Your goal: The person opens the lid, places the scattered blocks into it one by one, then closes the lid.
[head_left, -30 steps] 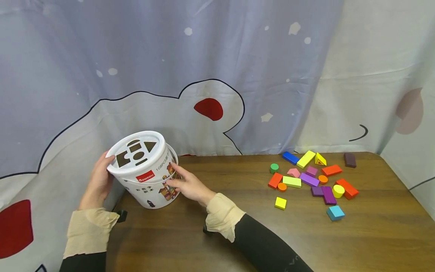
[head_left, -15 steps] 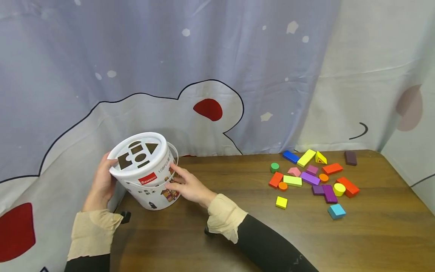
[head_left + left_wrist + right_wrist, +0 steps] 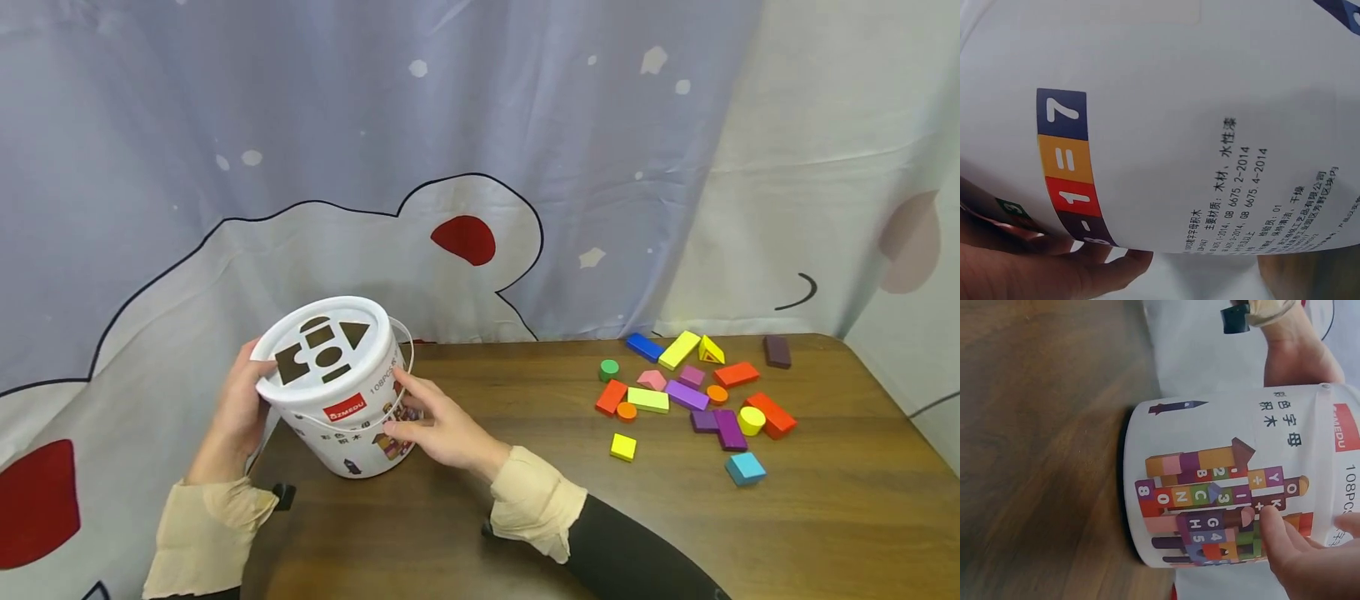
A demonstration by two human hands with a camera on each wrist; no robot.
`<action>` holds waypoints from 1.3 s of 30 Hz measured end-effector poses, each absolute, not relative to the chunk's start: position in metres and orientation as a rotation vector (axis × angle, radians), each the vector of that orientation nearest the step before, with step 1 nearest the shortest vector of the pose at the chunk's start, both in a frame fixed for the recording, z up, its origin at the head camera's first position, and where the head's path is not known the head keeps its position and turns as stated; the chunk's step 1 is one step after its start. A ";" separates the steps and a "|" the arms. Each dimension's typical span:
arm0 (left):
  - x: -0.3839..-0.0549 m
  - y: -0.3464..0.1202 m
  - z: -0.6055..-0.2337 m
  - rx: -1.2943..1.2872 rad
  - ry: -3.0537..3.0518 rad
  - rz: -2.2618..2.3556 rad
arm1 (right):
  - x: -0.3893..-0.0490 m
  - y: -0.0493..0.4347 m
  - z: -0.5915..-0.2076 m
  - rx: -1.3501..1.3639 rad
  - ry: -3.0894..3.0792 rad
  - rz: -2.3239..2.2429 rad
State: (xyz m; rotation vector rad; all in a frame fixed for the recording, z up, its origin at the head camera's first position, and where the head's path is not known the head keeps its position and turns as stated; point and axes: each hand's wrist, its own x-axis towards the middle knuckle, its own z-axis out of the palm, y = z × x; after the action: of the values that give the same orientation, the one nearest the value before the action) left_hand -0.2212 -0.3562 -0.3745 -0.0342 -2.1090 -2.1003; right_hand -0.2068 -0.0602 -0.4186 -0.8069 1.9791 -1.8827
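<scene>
White bucket (image 3: pixel 352 450), one, between my hands. Left hand (image 3: pixel 236 410): fingers clamped on its left side, thumb over rim. Right hand (image 3: pixel 450 429): fingers apart, touching its right side.

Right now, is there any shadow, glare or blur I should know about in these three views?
Head view: fairly even light, a faint sheen on the brown wooden table, the white lidded bucket reasonably sharp. Left wrist view: the bucket's wall greys toward the bottom, its smallest print too soft to read. Right wrist view: a dark shadow edges the bucket's base.
</scene>
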 end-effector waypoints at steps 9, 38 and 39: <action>-0.195 -0.323 -0.373 -0.142 -2.013 -2.164 | -0.178 -0.023 -0.416 -0.940 2.022 -1.860; -0.125 -0.228 -0.377 -0.371 -2.270 -2.016 | -0.092 0.098 -0.426 -1.251 2.062 -1.899; -0.125 -0.226 -0.378 -0.379 -2.279 -2.016 | -0.091 0.101 -0.427 -1.262 2.062 -1.894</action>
State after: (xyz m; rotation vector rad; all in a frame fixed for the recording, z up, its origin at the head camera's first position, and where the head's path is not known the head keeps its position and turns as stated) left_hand -0.1249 -0.2259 -0.3777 -0.3786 -2.2794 -2.0155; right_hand -0.0908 0.1007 -0.4270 -1.2623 2.0615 -1.8937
